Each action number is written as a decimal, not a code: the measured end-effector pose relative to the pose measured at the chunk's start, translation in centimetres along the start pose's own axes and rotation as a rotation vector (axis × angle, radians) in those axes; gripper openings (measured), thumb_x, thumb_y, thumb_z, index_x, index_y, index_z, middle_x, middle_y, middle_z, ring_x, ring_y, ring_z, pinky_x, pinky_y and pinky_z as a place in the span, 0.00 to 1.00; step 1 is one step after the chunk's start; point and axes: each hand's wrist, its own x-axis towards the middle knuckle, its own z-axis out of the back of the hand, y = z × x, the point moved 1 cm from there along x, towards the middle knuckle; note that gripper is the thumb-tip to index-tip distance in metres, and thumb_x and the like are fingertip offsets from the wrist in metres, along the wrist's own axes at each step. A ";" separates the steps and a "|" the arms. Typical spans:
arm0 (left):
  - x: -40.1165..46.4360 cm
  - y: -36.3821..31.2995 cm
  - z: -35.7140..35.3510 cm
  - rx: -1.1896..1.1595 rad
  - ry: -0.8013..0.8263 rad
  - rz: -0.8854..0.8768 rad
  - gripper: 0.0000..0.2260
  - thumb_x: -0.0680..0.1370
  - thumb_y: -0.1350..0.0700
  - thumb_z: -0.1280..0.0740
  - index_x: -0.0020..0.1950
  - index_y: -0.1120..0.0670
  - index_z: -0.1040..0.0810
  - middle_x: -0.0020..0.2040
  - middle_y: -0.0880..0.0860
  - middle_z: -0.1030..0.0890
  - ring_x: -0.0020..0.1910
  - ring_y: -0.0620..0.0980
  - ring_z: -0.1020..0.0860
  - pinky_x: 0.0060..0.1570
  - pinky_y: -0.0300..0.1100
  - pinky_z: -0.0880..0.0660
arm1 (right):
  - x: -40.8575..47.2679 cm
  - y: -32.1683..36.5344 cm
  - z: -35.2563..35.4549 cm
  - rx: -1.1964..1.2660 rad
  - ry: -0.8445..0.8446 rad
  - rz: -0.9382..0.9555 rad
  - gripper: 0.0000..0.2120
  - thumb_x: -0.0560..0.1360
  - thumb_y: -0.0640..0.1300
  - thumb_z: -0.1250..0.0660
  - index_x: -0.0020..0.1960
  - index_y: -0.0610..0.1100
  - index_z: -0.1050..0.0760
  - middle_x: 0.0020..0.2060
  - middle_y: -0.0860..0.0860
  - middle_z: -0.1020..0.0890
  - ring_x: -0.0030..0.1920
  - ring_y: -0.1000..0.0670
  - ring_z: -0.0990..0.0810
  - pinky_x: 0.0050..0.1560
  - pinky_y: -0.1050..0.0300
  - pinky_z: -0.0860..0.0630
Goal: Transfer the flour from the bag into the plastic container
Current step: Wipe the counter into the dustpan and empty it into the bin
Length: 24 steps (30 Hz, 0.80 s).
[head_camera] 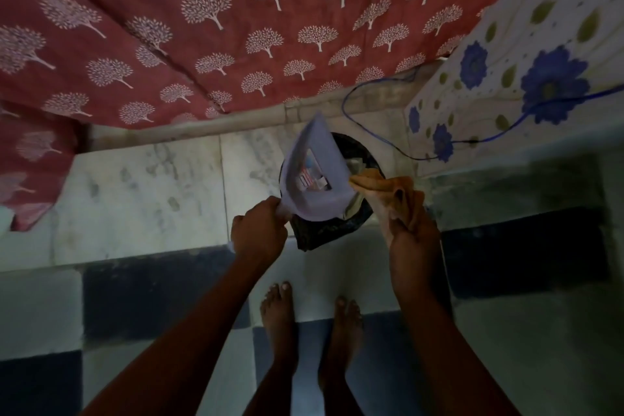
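— Where is the bag (315, 176) right now?

— In my left hand (260, 230). My fingers (275, 209) are curled tight round its lower corner, and the rest of the white bag stands up and away from them, tilted over a round bin with a dark liner (351, 219) that sits on the floor just in front of my feet (310, 321). The bag looks flat and slack; there is a printed label on the side facing me.

— And your right hand (410, 240)?

— It grips a bunched tan cloth or paper piece (391, 192); I cannot tell which. Its far end reaches toward the bag's lower edge, right beside it, also over the bin.

— How are your arms held?

— Both forearms stretch forward and down, hands level with each other, left hand to the left of the bin, right hand at its right rim. Knuckles face up toward me.

— What else is around?

— Pale marble floor (141, 186) with dark squares nearer me, a red curtain with white trees (236, 30) ahead, a floral cloth (526, 78) on the right, and a blue cable (371, 91) trailing across it.
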 end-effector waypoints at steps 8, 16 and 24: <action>5.0 2.5 -5.9 -0.574 0.221 0.007 0.12 0.74 0.44 0.30 0.51 0.49 0.16 0.46 0.53 0.15 0.48 0.51 0.19 0.57 0.59 0.23 | 1.2 -2.4 -1.2 -0.034 -0.097 0.005 0.20 0.78 0.31 0.34 0.69 0.34 0.30 0.57 0.46 0.27 0.58 0.51 0.33 0.45 0.90 0.46; 10.1 3.4 -10.0 -0.370 0.284 0.107 0.09 0.77 0.50 0.28 0.56 0.51 0.16 0.51 0.55 0.18 0.55 0.56 0.20 0.61 0.55 0.27 | 1.9 -5.8 -3.7 0.001 -0.184 0.060 0.24 0.76 0.27 0.32 0.69 0.38 0.31 0.54 0.58 0.28 0.57 0.62 0.28 0.49 0.87 0.40; 10.9 3.2 -10.5 -0.102 0.105 -0.012 0.11 0.78 0.61 0.32 0.57 0.58 0.31 0.54 0.58 0.24 0.54 0.60 0.23 0.53 0.57 0.28 | 4.1 -8.3 -6.4 0.079 -0.175 0.001 0.21 0.77 0.29 0.32 0.69 0.36 0.26 0.56 0.54 0.22 0.58 0.55 0.23 0.50 0.81 0.31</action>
